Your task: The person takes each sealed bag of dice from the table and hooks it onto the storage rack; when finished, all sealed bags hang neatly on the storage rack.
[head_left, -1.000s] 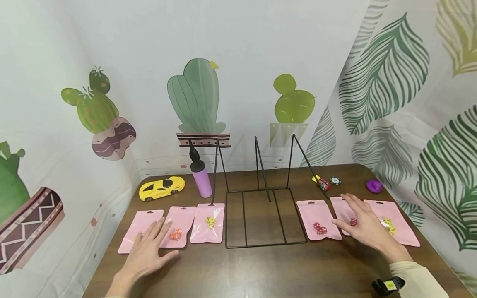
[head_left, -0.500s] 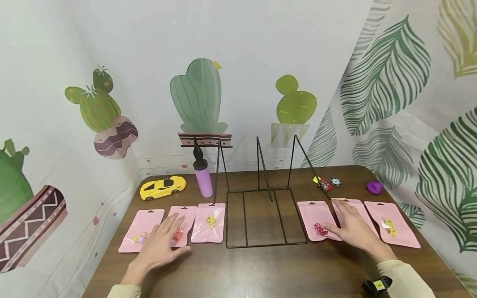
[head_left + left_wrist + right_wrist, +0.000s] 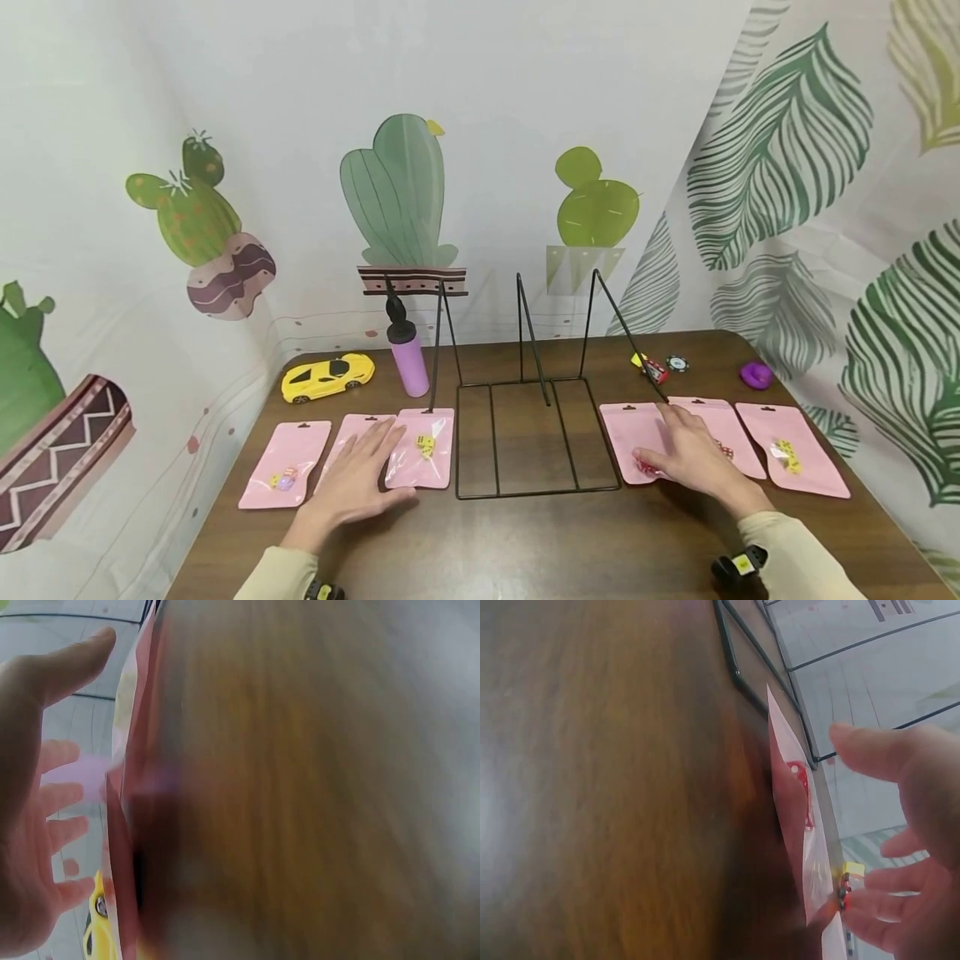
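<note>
We see our left hand lying flat, fingers straight and released, on the middle pink pouch of the three on the left side of the brown surface. Its fingertips reach near the edge of the next pouch with yellow dice, which lies just beside the left edge of the black wire rack. The outer left pouch lies near the left edge of the surface, apart from the hand.

Our right hand rests with relaxed, spread fingers on the pouch with red dice; it grasps nothing. This pouch lies just beside the right edge of the rack. In the right wrist view the red dice pouch lies flat on the wood and the open hand is over it. Right of the hand lie another pink pouch and a third one with yellow dice, which is near the right edge of the surface.

Between the two hands the flat base of the rack is open, and the front strip of the surface before the pouches is bare wood. Behind the pouches stand a yellow toy car and a purple bottle; at the back right are a small red toy, a poker chip and a purple object.

The left wrist view is blurred.
</note>
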`<action>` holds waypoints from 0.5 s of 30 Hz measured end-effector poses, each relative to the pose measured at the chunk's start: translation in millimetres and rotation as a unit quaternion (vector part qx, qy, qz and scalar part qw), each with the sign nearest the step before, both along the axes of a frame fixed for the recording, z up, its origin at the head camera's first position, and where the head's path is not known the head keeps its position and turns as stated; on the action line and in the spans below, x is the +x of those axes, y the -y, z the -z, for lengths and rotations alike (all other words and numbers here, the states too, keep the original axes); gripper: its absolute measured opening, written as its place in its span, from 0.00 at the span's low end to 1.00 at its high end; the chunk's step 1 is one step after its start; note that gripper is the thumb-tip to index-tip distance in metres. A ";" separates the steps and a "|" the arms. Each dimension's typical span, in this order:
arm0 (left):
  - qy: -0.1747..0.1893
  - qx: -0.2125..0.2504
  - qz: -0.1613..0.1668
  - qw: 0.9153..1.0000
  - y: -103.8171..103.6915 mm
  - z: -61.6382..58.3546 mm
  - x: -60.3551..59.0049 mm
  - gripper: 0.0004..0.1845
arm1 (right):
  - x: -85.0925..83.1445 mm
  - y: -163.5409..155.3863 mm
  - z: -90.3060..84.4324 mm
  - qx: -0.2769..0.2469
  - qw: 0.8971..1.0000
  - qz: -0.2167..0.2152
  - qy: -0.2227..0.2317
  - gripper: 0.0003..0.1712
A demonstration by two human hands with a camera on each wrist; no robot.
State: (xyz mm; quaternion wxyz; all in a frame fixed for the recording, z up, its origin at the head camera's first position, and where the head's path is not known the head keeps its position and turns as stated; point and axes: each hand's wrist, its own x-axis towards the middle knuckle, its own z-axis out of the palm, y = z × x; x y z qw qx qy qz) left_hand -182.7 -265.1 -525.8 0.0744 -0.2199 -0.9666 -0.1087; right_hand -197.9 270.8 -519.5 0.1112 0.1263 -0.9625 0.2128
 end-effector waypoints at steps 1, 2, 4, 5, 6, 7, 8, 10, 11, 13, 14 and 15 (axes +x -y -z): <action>0.003 -0.002 0.003 1.000 -3.3 -0.3 -1.2 0.56 | -0.1 1.2 -0.5 0.001 1.000 0.003 0.005 0.55; 0.008 -0.005 0.004 1.000 -6.2 -0.2 -2.2 0.56 | -0.4 2.4 -1.0 0.002 1.000 0.006 0.010 0.55; 0.010 -0.014 0.011 1.000 -11.6 -0.7 -5.0 0.56 | -1.0 5.3 -2.6 0.004 1.000 0.013 0.022 0.56; 0.009 -0.019 0.014 1.000 -14.1 -1.0 -6.6 0.56 | -1.6 6.8 -3.3 0.005 0.999 0.015 0.028 0.56; 0.006 -0.024 0.019 1.000 -16.5 -1.2 -8.3 0.56 | -2.0 8.3 -4.1 0.007 0.999 0.018 0.035 0.56; 0.006 -0.027 0.022 0.999 -19.0 -1.2 -9.8 0.56 | -2.4 9.8 -4.5 0.009 0.999 0.021 0.042 0.56; 0.006 -0.029 0.024 0.999 -21.6 -1.5 -11.2 0.56 | -2.8 11.1 -4.6 0.011 0.999 0.023 0.046 0.56; 0.009 -0.027 0.033 0.999 -27.3 -2.4 -13.6 0.56 | -3.6 12.7 -4.7 0.015 0.998 0.027 0.056 0.56; 0.013 -0.027 0.035 0.999 -30.3 -2.5 -14.6 0.56 | -3.6 13.4 -4.8 0.018 0.997 0.030 0.062 0.56; 0.024 -0.029 0.037 0.999 -36.4 -3.2 -16.4 0.56 | -4.1 14.1 -4.3 0.020 0.997 0.031 0.067 0.56; 0.030 -0.032 0.037 0.998 -39.1 -3.7 -17.5 0.56 | -4.3 14.4 -4.1 0.022 0.997 0.031 0.069 0.55; 0.035 -0.037 0.037 0.998 -41.6 -4.0 -18.7 0.56 | -4.5 14.9 -3.8 0.024 0.997 0.032 0.073 0.55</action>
